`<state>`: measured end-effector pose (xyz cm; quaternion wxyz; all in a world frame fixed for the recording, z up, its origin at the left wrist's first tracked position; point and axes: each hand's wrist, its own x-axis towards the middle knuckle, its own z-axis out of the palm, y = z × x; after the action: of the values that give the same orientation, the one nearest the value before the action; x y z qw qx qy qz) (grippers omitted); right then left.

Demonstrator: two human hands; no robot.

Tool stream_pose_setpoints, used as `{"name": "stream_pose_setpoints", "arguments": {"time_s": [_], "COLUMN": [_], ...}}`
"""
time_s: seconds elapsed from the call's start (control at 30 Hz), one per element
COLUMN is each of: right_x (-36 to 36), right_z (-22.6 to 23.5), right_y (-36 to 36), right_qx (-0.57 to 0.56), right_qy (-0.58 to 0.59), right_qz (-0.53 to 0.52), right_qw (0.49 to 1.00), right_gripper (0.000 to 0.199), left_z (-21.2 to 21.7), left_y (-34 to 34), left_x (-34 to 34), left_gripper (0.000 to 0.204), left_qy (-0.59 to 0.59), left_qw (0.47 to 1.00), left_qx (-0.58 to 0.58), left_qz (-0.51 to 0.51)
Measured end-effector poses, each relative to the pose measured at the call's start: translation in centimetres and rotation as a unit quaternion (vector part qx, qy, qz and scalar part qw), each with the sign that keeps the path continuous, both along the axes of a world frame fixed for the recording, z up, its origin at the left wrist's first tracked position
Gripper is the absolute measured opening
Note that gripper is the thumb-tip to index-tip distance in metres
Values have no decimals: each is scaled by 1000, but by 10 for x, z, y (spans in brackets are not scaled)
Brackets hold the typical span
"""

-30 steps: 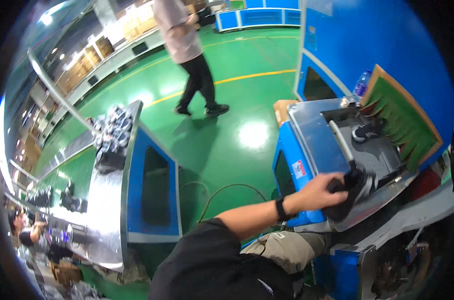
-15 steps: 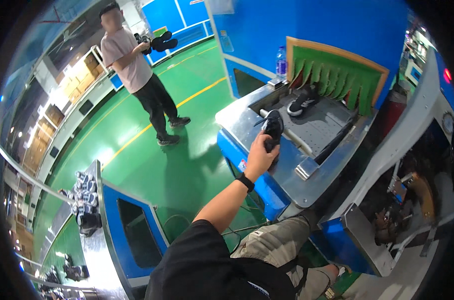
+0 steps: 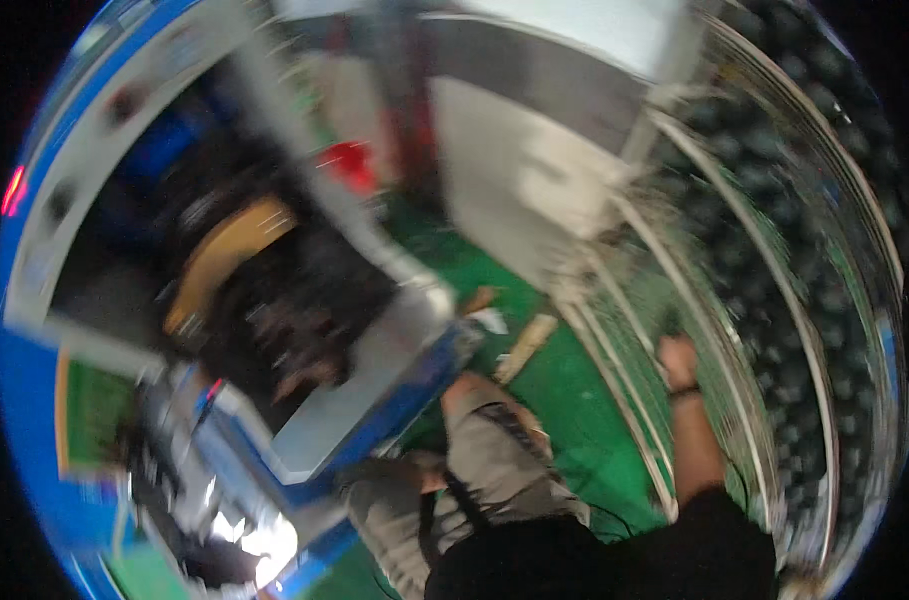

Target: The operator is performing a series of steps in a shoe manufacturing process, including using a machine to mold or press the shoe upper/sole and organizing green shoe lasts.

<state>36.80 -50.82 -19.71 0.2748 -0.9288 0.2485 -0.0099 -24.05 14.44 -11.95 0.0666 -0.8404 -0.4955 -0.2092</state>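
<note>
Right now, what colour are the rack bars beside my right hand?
Off-white, though blurred; the bars show best in the head view.

Dark rounded pieces [image 3: 739, 255] (perhaps shoes, badly blurred) along a pale-railed rack [image 3: 776, 272].

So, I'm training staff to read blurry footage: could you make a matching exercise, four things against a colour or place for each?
Things:
1. Right hand
2. Wristband
3. Shorts
4. Floor

Colour or place:
A. Green
B. Appears between pale rack rails
C. Beige
D. Dark

Pairs: 1-B, 2-D, 3-C, 4-A
</note>
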Motion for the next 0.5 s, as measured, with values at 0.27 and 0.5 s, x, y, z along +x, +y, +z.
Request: {"name": "stream_pose_setpoints", "arguments": {"time_s": [0.27, 0.5], "right_x": [93, 166], "right_z": [-71, -152], "right_y": [-78, -215], "right_qx": [41, 36], "right_qy": [82, -88], "right_qz": [-69, -4], "right_qw": [993, 995], "right_gripper": [62, 68], "left_z": [15, 20], "left_y": [-68, -52], "left_x": [70, 70], "left_gripper": [25, 23], "left_qy": [134, 125], "left_qw": [985, 974], "left_qx": [-53, -175], "left_qz": [-94, -77]}}
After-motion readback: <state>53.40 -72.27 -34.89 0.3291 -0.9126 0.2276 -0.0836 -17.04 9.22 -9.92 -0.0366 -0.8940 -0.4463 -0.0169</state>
